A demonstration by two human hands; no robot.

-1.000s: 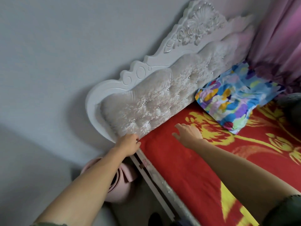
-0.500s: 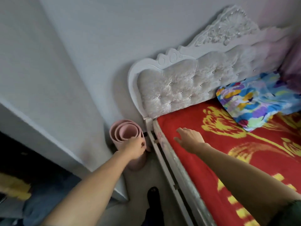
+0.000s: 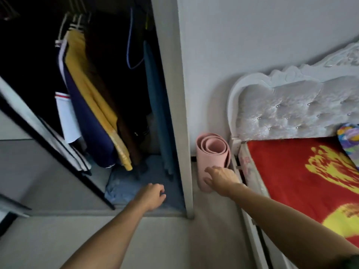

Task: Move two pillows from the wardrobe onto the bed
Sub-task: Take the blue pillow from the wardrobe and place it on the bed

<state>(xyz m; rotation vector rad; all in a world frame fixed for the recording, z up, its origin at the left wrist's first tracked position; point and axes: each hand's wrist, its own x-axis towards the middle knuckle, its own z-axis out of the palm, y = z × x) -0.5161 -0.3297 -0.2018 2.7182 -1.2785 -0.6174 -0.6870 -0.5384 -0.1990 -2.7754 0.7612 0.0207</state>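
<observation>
Colourful, one pillow (image 3: 349,138) already lies on the bed (image 3: 303,171). Our left hand (image 3: 152,197), empty and loosely curled, reaches into the wardrobe (image 3: 116,94); our right hand (image 3: 221,178) hangs open. Second pillow unseen.

In view were two hands, the left (image 3: 153,197) and the right (image 3: 221,178), one open wardrobe (image 3: 171,94), one bed (image 3: 303,183), one rolled pink mat (image 3: 212,152) and one colourful pillow (image 3: 348,139).

Red-and-yellow bed (image 3: 303,183) with one colourful pillow (image 3: 349,138) on it.
</observation>
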